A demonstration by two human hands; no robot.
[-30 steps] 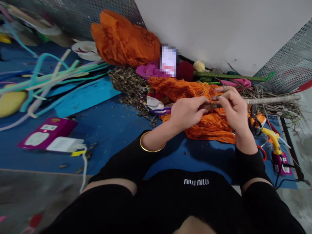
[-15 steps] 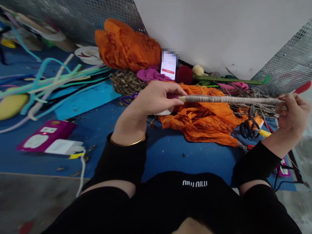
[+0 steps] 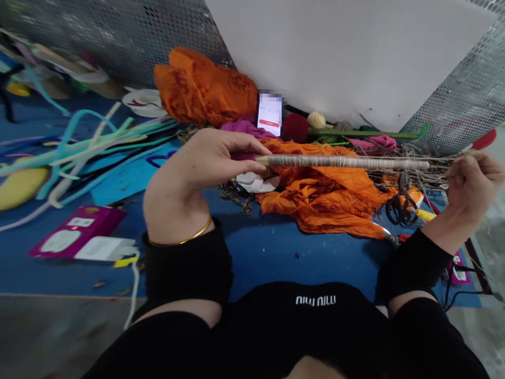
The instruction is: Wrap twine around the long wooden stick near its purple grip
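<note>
My left hand (image 3: 213,158) grips the left end of a thin stick (image 3: 347,161) between thumb and fingers. Grey-beige thread is wound closely along most of the stick, which lies level above the table. Just beyond the stick's free right end, my right hand (image 3: 471,176) is closed in a pinch, apart from the stick. A fine strand of thread (image 3: 444,158) runs from the stick to those fingertips. Below the stick lies crumpled orange cloth (image 3: 315,202), with black-handled scissors (image 3: 403,205) to its right.
On the blue table (image 3: 252,263), a lit phone (image 3: 270,115) leans by an orange cloth bundle (image 3: 205,87). Coloured foam-like strips (image 3: 90,137) and a purple power strip (image 3: 79,231) with a cable are at left. Pliers (image 3: 389,235) and dry twigs lie at right.
My left hand has moved left with the stick. The stick's right end has come away from my right hand, opening a gap with thread stretched across it.
</note>
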